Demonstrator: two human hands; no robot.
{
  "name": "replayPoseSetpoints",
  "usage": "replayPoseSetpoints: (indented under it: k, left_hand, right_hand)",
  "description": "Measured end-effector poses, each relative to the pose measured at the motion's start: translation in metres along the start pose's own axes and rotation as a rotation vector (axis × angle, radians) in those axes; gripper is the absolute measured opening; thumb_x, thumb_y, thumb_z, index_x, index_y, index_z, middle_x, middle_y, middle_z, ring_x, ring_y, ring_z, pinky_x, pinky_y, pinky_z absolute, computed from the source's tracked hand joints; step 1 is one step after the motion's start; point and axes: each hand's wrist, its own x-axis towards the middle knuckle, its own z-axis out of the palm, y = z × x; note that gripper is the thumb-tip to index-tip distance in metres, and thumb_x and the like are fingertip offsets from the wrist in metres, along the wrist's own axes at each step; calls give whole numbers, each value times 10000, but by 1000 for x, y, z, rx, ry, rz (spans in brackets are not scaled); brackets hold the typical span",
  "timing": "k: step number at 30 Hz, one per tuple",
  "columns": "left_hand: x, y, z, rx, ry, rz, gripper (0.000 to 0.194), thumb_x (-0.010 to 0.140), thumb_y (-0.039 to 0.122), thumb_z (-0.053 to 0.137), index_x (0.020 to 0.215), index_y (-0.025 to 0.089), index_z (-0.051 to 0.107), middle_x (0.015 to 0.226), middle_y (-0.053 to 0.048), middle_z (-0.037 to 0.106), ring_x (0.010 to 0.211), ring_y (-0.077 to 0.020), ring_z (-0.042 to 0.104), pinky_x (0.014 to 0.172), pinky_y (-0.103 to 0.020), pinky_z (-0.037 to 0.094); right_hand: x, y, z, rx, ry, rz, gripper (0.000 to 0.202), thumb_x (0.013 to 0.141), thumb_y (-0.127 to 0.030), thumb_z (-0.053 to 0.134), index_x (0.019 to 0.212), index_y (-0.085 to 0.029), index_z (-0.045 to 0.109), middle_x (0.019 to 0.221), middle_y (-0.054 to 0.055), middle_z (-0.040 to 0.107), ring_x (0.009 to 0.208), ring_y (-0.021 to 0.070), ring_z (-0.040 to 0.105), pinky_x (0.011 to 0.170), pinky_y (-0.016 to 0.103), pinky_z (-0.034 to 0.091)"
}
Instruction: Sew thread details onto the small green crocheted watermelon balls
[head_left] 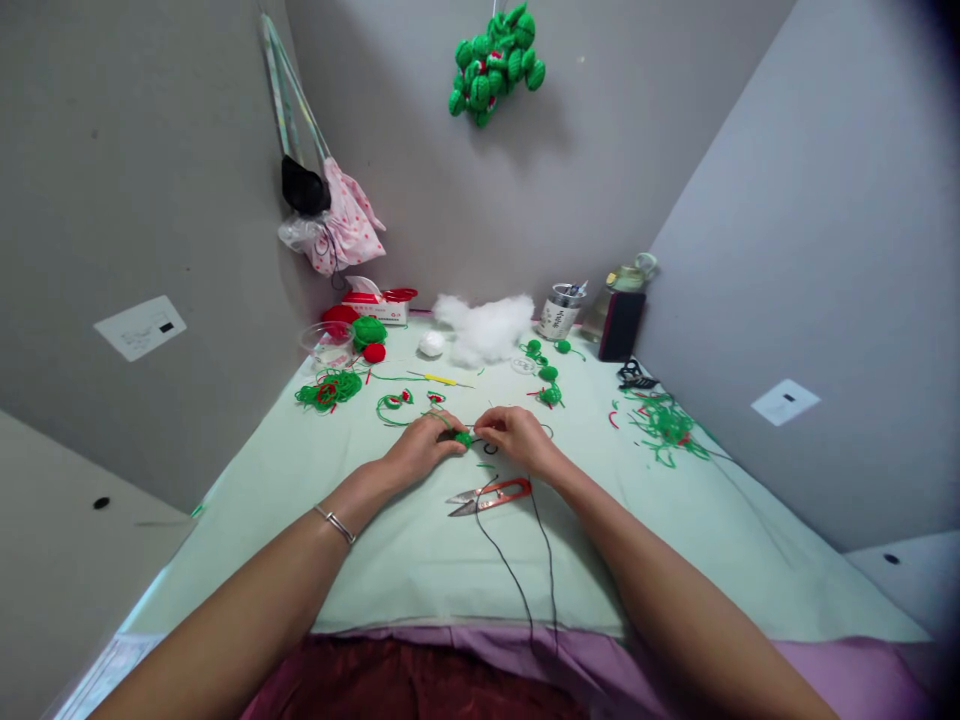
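My left hand (pixel 426 445) rests at the middle of the pale green cloth, its fingers closed round a small green crocheted piece (pixel 463 438). Just right of it, my right hand (pixel 511 436) is pinched at the piece's right side; what lies between its fingertips is too small to make out. Dark thread (pixel 551 550) runs from near the hands down over the front edge. Below the hands lie thread snips (pixel 491 497) with orange handles, blades pointing left. Small green and red crocheted pieces (pixel 393 401) lie beyond my left hand.
Green yarn scraps (pixel 330 388) lie left, more (pixel 671 428) right. Behind are a yellow crochet hook (pixel 440 380), white stuffing (pixel 484 330), a green yarn ball (pixel 368 332), a tissue box (pixel 386 310), a can (pixel 560 312) and a dark phone-like object (pixel 622 327).
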Motion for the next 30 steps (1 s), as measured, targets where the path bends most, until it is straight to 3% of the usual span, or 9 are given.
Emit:
replayPoseSetpoints:
  k: [5, 16, 22, 26, 28, 30]
  left_hand:
    - [1, 0, 0, 1, -15, -17, 199, 746, 277, 712, 933, 215, 737, 935, -56, 699, 928, -241, 610, 848, -353, 453]
    - [1, 4, -7, 50, -70, -11, 178, 752, 292, 696, 906, 215, 738, 942, -60, 702, 979, -259, 591, 898, -362, 432]
    - [-1, 13, -4, -59, -11, -93, 250, 722, 308, 700, 935, 195, 636, 866, -16, 666, 837, -210, 607, 771, -315, 451]
    - [-2, 18, -1, -207, -1, -129, 235, 723, 308, 707, 888, 179, 601, 819, -9, 634, 790, -184, 595, 758, -311, 455]
    - [-1, 22, -2, -287, -41, -162, 247, 712, 308, 731, 863, 169, 595, 793, -8, 617, 765, -171, 586, 743, -307, 459]
    - [-1, 28, -5, -397, -83, -203, 280, 720, 327, 742, 906, 166, 607, 786, -5, 604, 750, -157, 578, 730, -300, 465]
  right_hand:
    - [1, -1, 13, 80, 4, -19, 161, 814, -282, 595, 852, -182, 715, 703, 11, 678, 649, 138, 576, 603, 241, 399]
    - [0, -15, 19, 80, 21, -40, 85, 766, -208, 599, 793, -189, 676, 694, -4, 619, 647, 130, 511, 628, 247, 366]
    - [2, -20, 26, 200, 27, -29, 86, 736, -211, 572, 689, -174, 634, 601, -17, 576, 573, 114, 469, 550, 233, 339]
    - [10, -19, 7, 323, 97, -35, 124, 744, -254, 550, 688, -162, 610, 591, -18, 556, 563, 108, 474, 545, 232, 375]
    - [14, -16, -15, 425, 241, -39, 104, 737, -260, 566, 715, -167, 606, 634, -13, 570, 591, 108, 493, 577, 234, 410]
    - [16, -12, -42, 668, 453, -22, 98, 710, -268, 637, 732, -177, 604, 668, -8, 589, 612, 109, 519, 586, 232, 439]
